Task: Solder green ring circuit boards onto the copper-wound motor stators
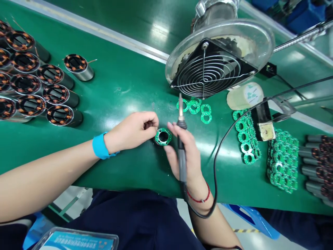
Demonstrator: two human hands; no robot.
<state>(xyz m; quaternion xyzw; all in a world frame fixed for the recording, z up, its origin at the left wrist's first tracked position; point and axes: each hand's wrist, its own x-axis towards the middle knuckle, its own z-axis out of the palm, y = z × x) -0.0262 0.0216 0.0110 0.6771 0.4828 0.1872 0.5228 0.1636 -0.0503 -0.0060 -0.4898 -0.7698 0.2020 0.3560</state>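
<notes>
My left hand (135, 131), with a blue wristband, is curled shut around a motor stator topped by a green ring circuit board (163, 136) on the green bench. My right hand (186, 152) lies palm up beside it. Its fingers hold a soldering iron (181, 139) with the tip pointing away from me, and the fingertips touch the ring board. The iron's black cable (221, 146) loops off to the right.
Several copper-wound stators (31, 86) stand at the left, one apart (78, 66). A fume fan (215, 66) sits behind the hands. Loose green ring boards (199, 108) lie by it, with piles (282, 163) at right, a tape roll (244, 95) and more stators (316, 163).
</notes>
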